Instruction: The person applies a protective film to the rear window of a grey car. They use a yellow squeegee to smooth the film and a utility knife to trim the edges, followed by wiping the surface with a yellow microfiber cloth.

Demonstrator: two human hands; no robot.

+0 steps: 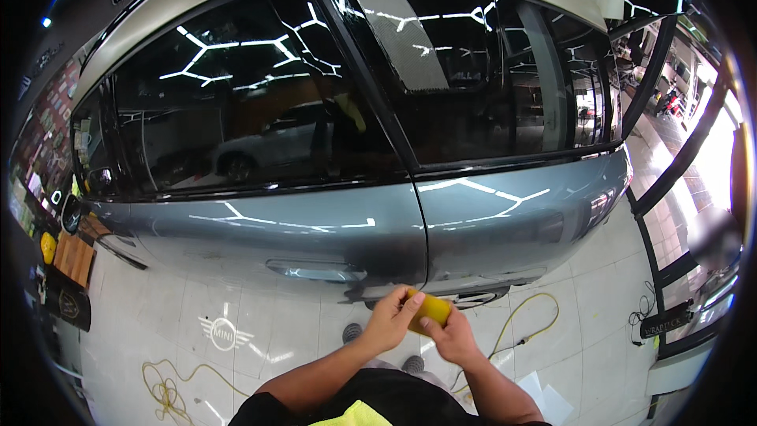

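In front of my waist, both hands hold a small yellow rectangular piece (pixel 430 310), its kind not clear. My left hand (pixel 386 319) grips its left end, with the thumb on the near face. My right hand (pixel 453 338) is closed around the lower right part, its thumb pressed on the face. Just beyond the hands stands a blue-grey car (pixel 315 225), its side toward me. The seam between its two doors runs down toward my fingers. A recessed door handle (pixel 315 270) lies ahead of the left hand.
A yellow cable (pixel 552 312) loops over the tiled floor (pixel 300 339) at right; another yellow cord (pixel 167 398) lies coiled at left. White sheets (pixel 548 401) rest near my right forearm. A yellow-green cloth (pixel 355 414) hangs against my dark shirt. Dark framed glass doors (pixel 662 166) stand at right.
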